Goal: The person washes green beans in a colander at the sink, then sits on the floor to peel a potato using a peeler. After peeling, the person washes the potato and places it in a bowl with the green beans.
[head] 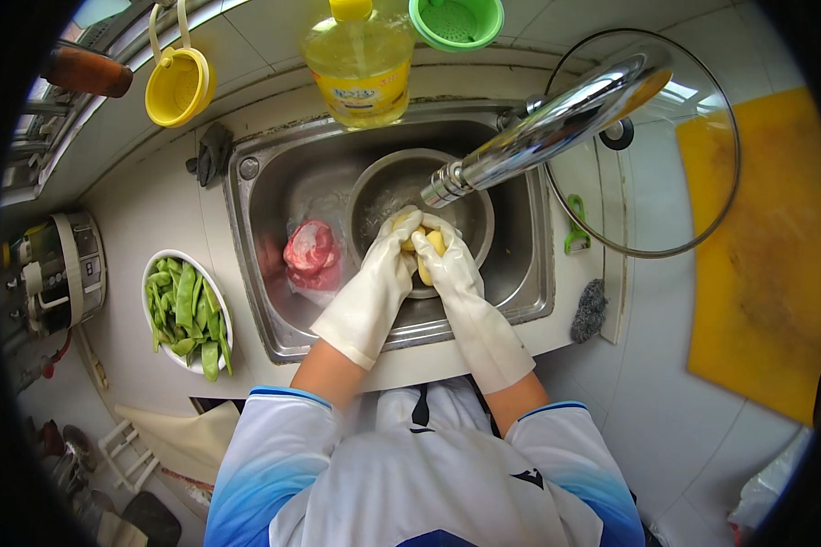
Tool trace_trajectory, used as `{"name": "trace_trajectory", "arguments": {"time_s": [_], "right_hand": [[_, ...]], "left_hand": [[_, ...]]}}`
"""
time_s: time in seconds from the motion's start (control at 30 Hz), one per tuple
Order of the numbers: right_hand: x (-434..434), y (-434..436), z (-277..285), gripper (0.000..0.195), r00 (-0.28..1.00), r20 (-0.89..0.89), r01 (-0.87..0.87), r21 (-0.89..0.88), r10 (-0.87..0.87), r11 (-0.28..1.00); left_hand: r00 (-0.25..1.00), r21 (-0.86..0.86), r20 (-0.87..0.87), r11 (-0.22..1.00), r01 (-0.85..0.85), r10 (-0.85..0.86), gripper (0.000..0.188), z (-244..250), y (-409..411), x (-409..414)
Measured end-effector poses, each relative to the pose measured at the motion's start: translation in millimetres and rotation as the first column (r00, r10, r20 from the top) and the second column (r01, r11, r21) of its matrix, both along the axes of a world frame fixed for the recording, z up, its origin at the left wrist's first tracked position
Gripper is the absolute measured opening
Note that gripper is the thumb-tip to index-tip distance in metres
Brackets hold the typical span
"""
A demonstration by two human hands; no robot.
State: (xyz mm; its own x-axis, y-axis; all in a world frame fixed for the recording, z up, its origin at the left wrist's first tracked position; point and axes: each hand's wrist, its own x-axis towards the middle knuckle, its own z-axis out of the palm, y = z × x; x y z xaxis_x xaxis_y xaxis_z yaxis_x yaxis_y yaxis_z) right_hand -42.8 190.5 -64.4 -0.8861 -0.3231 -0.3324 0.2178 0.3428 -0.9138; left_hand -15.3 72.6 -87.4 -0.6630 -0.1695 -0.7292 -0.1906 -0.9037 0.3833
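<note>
Both my hands wear long white rubber gloves and meet over a round metal basin (364,195) in the stainless steel sink. My left hand (388,251) is closed around a yellow piece (409,241), perhaps a peeled potato. Against it, my right hand (453,263) grips another yellow piece (424,271) of the same look. Fingers cover much of both pieces. Water shows in the basin, and the chrome faucet (537,130) reaches over it with its spout just above my hands. Left of the basin, raw meat (313,253) lies on clear plastic in the sink (267,205).
A white bowl (149,263) of flat green beans stands left of the sink. Behind are a dish soap bottle (361,75) and a green strainer cup (457,24). To the right are a glass lid (657,198), a green peeler (576,225), a steel scourer (588,311) and a yellow cutting board (759,273).
</note>
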Motion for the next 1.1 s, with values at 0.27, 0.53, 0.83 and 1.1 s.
{"name": "trace_trajectory", "arguments": {"time_s": [0.27, 0.53, 0.83, 1.1], "right_hand": [[-54, 1, -15, 0.035, 0.999, -0.004, 0.044, 0.355, -0.046, 0.934], [-38, -8, -80, 0.051, 0.827, 0.03, -0.263, 0.903, 0.562, 0.339], [-47, 5, -39, 0.039, 0.839, 0.512, 0.268, -0.091, -0.186, 0.959], [-11, -15, 55, 0.043, 0.728, 0.614, 0.651, -0.479, -0.305, 0.589]], "left_hand": [[0.97, -0.182, -0.007, 0.955, 0.236, -0.241, 0.04, -53, -38, 4], [0.512, -0.555, 0.795, -0.731, 0.396, -0.326, 0.045, -56, -20, 0], [0.975, -0.265, -0.01, 0.941, 0.212, -0.223, 0.022, -48, -31, -9], [0.945, 0.636, 0.014, 0.727, -0.26, 0.326, 0.032, 5, -5, 2]]}}
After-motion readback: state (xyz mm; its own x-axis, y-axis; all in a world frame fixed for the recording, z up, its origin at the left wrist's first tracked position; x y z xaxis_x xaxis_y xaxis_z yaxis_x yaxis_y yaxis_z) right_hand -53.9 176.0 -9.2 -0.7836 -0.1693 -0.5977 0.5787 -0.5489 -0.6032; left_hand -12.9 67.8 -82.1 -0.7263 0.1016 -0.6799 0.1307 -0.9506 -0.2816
